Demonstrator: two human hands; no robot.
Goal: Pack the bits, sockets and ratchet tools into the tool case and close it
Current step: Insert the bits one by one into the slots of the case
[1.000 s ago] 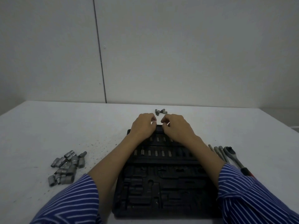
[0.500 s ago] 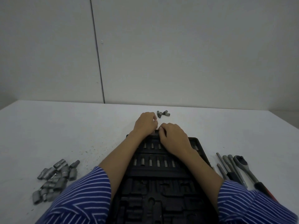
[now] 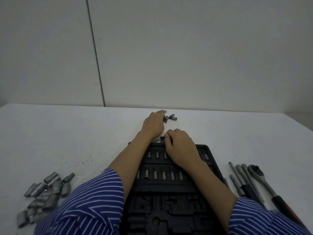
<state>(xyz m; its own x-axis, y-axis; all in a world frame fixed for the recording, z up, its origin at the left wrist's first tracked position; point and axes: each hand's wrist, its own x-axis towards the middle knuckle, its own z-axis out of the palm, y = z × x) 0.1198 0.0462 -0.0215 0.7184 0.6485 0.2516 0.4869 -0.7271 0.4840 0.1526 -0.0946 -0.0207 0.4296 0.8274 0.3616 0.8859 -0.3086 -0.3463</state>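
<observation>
Bits [image 3: 169,117] under left hand [image 3: 154,125] fingertips, fingers extended

My forearms cover part of the tool case [image 3: 210,160], whose near end runs off frame. My left hand [image 3: 155,123] hides some loose bits [image 3: 170,118].

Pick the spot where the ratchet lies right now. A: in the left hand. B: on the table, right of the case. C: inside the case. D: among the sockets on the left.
B: the ratchet lies on the table right of the tool case, beside the extension bars.
</observation>
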